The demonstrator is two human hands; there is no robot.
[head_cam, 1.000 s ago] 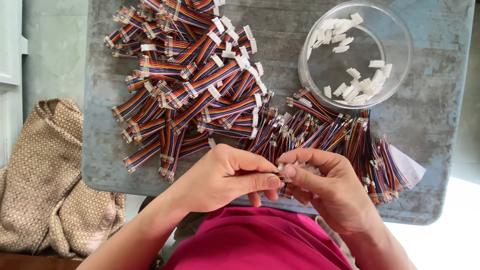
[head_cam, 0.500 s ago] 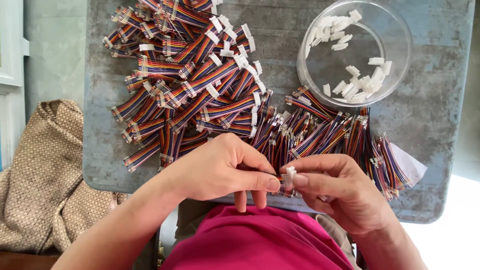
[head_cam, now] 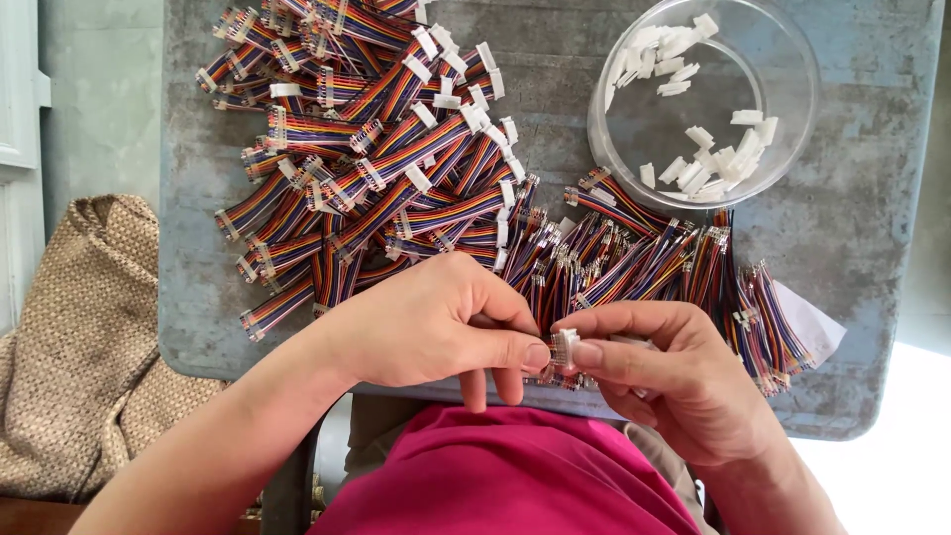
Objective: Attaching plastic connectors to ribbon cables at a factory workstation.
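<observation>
Your left hand [head_cam: 416, 332] has its grip pinched on a small white plastic connector housing [head_cam: 564, 346], thumb tip against it; your right hand [head_cam: 674, 372] pinches the same piece from the other side, at the near edge of the table. Wires feeding the housing are mostly hidden behind your fingers; how far they sit in it cannot be made out.

- Worn grey metal table [head_cam: 872, 258]: far edge cut off by the frame.
- Heap of rainbow ribbon cables with white end plugs [head_cam: 376, 159], far left; top cut off.
- Row of bare-ended multicoloured ribbon cables [head_cam: 654, 263], just beyond your hands, partly covered by them.
- Clear round plastic bowl [head_cam: 792, 149] holding loose white housings [head_cam: 703, 163], far right.
- White paper slip [head_cam: 814, 322] under the row's right end.
- Tan woven cloth [head_cam: 89, 337], left, off the table.
- Pink garment [head_cam: 515, 476], nearest.
</observation>
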